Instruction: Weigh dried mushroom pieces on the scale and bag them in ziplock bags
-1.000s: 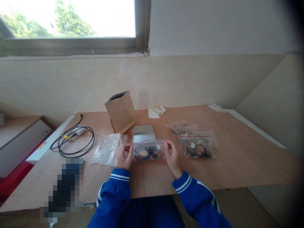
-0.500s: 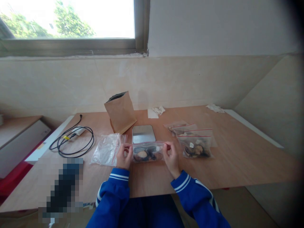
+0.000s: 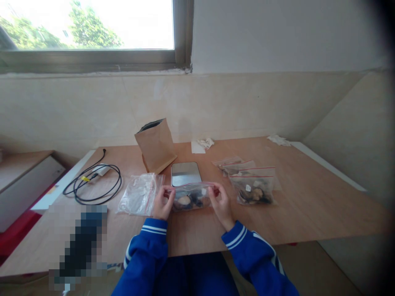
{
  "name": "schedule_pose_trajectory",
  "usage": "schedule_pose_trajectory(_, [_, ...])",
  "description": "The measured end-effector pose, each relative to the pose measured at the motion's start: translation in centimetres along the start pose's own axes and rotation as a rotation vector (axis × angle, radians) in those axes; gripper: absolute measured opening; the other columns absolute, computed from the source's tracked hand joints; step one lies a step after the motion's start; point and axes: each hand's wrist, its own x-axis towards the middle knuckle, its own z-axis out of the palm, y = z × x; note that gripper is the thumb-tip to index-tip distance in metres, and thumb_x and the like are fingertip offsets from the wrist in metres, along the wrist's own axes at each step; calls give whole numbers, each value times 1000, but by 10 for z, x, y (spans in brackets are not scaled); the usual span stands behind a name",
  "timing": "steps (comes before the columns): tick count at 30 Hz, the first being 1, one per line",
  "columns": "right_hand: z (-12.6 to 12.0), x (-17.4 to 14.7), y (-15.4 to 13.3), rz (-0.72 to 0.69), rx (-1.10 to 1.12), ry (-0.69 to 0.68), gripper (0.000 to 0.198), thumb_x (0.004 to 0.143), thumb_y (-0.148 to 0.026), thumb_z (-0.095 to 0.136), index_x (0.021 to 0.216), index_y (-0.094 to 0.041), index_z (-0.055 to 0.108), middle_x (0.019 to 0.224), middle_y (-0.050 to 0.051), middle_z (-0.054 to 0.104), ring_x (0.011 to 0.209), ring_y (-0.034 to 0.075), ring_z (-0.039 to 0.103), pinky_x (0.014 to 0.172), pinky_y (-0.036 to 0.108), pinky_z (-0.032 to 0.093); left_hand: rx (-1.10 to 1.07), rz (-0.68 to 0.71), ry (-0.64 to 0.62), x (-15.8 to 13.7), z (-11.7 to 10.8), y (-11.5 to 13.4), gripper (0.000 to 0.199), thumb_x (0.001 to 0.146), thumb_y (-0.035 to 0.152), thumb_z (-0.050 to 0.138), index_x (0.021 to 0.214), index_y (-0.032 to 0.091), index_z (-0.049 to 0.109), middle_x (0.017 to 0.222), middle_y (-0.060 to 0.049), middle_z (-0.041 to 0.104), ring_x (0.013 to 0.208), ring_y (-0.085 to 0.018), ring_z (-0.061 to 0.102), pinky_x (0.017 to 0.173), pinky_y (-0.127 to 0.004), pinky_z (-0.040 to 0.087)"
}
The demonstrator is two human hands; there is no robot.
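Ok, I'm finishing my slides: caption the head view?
Left hand and right hand pinch the top of a clear, partly filled bag.

I see a window in a grey metal frame, high on the left. Bright daylight comes through it, and green trees are outside. The upper wall is pale grey; the lower wall is cream-coloured. Along it stands a wooden worktop. At the far left is a cabinet-like piece with a pale side. The floor looks brownish.
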Motion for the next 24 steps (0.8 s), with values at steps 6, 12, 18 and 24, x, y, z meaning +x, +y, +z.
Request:
schedule_pose_trajectory(6, [-2,2,-1,-71,-40,31,15,89,-32,57,90,-19,63,81,4,65,71,16,57,67,31,48,73,117,41,0,-1,-3,17,86,33,59,84,17,63,80,-5,64,72,-16,60,64,-27,49])
schedule_pose_trajectory(12, [-3,6,-9,-105,-43,54,13,89,-30,55,84,-20,63,77,2,59,67,15,52,65,31,44,102,178,63,0,1,-6,12,84,29,60,82,17,63,77,-3,62,67,-13,57,60,-25,46])
schedule_pose_trajectory(18, [-2,4,-10,-64,13,10,13,90,-31,53,87,-20,60,79,2,59,72,16,54,67,30,45,69,127,9,0,-2,3,17,86,33,56,79,17,59,75,-3,61,68,-15,57,61,-26,46])
schedule_pose_trajectory(24, [-2,-1,-6,5,48,-66,18,90,-34,53,99,-19,60,87,4,64,75,17,56,71,30,46,8,63,-82,-1,-3,6,19,84,37,60,87,18,61,82,-6,65,76,-19,64,68,-30,51])
